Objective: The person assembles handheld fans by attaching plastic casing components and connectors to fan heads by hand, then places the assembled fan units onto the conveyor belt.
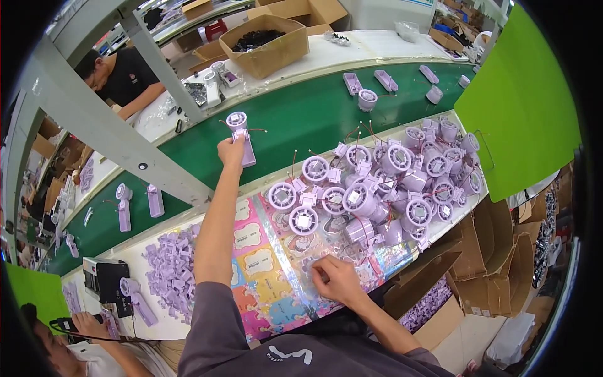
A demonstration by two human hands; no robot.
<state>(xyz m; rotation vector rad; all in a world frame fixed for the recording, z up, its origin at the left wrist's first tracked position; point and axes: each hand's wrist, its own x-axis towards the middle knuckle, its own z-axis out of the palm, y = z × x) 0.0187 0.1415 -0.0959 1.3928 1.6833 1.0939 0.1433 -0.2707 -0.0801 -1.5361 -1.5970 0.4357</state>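
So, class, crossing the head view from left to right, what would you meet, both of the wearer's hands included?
Black device, small lilac parts, left hand with lilac unit, right hand, large green panel.

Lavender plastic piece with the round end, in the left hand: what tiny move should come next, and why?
Perhaps the left hand should let go of the lavender plastic piece with the round end: it's over the green conveyor belt, where similar lavender pieces lie.

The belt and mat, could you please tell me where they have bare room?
On the belt, between the left hand and the lilac trays; on the mat, between the left forearm and right hand. Crowded: the mat's right side, under piled cups.
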